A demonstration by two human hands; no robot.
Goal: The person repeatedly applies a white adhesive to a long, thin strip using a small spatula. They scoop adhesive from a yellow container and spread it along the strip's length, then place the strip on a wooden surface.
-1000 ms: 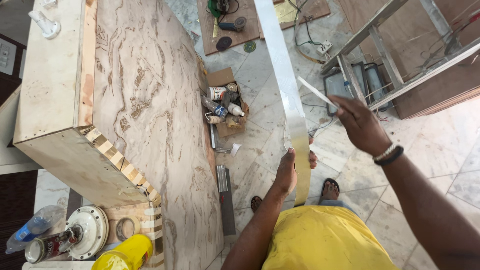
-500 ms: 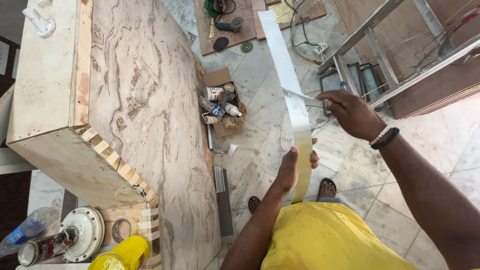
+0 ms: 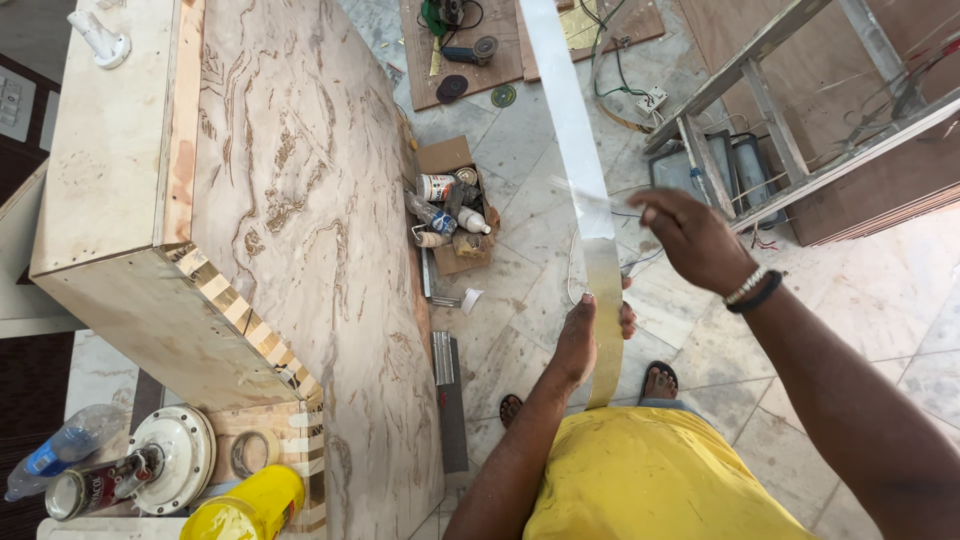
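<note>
Pale, glossy laminate strip (image 3: 575,170) runs lengthwise away from the person, its near end gripped in the closed fingers of the left hand (image 3: 583,335). Right hand (image 3: 695,240) pinches clear film beside the strip. Cardboard box (image 3: 452,200) of white and red-labelled tubes and bottles sits on the floor beside the marble-patterned bench (image 3: 300,200).

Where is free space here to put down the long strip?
The marble-look panel top is bare from the wooden edge to the floor side. Floor tiles beside the cardboard box are partly free. The corner by the yellow can is crowded.
</note>
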